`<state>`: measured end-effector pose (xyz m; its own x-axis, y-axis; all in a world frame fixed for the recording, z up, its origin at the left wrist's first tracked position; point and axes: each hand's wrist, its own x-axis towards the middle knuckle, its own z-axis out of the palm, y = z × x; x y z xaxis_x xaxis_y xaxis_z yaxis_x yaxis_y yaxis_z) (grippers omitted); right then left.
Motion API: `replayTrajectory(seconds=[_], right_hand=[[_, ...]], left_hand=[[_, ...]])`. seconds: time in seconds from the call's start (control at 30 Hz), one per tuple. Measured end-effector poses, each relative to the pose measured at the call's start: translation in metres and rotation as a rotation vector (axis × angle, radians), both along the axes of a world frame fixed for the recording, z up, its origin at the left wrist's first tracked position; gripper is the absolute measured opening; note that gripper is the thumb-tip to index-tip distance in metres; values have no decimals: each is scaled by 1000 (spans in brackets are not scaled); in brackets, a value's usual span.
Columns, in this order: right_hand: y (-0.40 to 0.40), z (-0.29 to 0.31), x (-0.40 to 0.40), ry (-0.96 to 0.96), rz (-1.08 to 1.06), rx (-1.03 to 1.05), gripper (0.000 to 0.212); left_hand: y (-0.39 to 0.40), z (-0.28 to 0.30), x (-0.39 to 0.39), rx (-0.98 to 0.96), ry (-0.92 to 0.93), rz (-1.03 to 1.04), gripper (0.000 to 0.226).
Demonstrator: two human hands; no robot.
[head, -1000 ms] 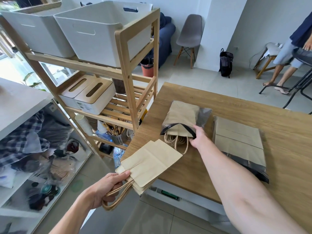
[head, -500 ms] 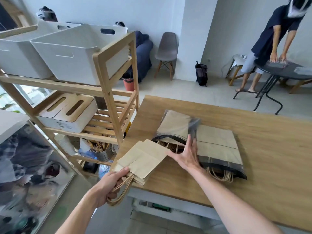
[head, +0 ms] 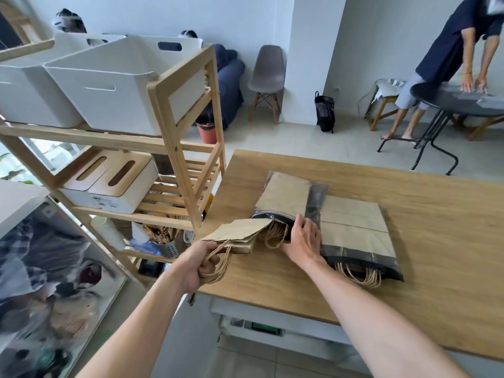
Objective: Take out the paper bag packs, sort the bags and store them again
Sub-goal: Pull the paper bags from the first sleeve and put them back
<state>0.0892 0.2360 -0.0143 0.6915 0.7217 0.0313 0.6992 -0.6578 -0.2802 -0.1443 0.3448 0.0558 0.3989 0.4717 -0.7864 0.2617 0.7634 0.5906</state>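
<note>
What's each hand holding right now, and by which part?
The left hand grips a stack of paper bags by their twine handles. The right hand holds the open mouth of the left plastic pack.

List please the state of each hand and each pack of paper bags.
left hand: closed on loose paper bags by the handles.
right hand: holds open the mouth of the left pack.
right pack: flat on the table, handles sticking out.

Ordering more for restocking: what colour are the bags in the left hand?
Plain kraft brown bags, with matching twisted handles; head view shows them.
</note>
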Motion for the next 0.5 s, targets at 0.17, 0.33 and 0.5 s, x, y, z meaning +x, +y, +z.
replayTrajectory(seconds=[0.17, 0.33, 0.5], right_hand=[[-3, 14, -30, -49, 256, 56, 107], [2, 43, -57, 481, 45, 519, 68], [14, 86, -66, 1503, -468, 384, 55]], left_hand=[[9, 25, 20, -106, -46, 68, 34], [4, 22, 25, -240, -205, 289, 28], [-28, -3, 25, -479, -403, 277, 16]])
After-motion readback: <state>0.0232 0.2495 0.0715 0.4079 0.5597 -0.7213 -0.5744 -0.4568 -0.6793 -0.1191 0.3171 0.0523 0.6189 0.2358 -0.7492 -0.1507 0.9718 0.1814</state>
